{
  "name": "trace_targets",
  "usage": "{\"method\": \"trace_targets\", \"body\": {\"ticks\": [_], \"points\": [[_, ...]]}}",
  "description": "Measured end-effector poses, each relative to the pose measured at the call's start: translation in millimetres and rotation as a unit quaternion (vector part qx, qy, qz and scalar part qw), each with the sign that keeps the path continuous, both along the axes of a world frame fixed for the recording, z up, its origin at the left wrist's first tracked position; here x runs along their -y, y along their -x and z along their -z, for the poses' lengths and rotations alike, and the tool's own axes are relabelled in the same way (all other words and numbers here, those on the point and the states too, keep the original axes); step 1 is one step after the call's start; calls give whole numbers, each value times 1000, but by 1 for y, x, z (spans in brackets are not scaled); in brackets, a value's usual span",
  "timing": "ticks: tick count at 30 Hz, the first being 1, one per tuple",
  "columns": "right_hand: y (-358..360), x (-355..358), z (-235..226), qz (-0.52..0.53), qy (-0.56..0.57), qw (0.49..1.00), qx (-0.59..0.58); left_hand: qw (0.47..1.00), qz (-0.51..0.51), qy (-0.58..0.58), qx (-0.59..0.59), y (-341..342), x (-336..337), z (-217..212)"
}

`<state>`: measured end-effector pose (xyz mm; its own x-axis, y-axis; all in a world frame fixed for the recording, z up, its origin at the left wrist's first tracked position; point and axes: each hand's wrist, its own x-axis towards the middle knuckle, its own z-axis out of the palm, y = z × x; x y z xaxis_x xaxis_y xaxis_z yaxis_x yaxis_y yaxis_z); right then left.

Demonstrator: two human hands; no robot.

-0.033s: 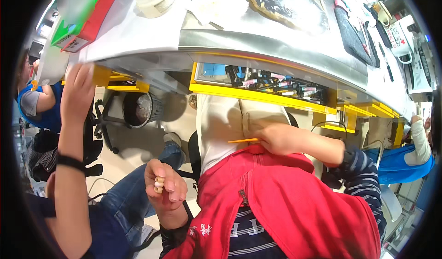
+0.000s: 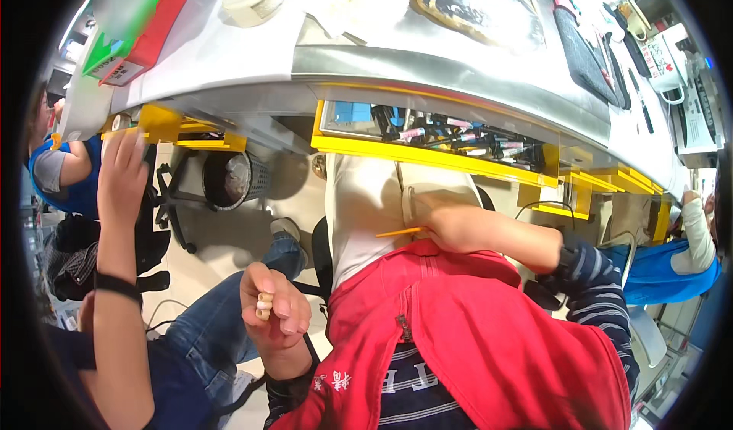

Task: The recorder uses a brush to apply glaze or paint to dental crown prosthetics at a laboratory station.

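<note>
Here: left hand (image 2: 276,308) grips two pale beads (image 2: 263,305).

One head view looks steeply down from close above the lap. The bench (image 2: 458,56) fills the frame's top beyond it.

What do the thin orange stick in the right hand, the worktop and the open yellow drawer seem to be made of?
The orange stick in the right hand looks like painted wood or plastic; too thin to tell. The worktop seems brushed metal, grey with a dull sheen. The yellow drawer looks like glossy painted metal or plastic, with an even colour and crisp edges.
</note>
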<state>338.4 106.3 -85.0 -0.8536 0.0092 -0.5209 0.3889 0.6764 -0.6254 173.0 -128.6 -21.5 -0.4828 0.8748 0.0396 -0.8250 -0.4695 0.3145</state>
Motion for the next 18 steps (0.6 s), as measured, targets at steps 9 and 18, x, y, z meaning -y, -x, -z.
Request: {"method": "trace_targets", "body": {"ticks": [9, 18], "points": [[-15, 6, 31, 80, 44, 996, -19, 987, 50, 129, -76, -30, -11, 11], [-43, 21, -57, 352, 285, 878, -155, 975, 114, 178, -62, -53, -44, 25]]}}
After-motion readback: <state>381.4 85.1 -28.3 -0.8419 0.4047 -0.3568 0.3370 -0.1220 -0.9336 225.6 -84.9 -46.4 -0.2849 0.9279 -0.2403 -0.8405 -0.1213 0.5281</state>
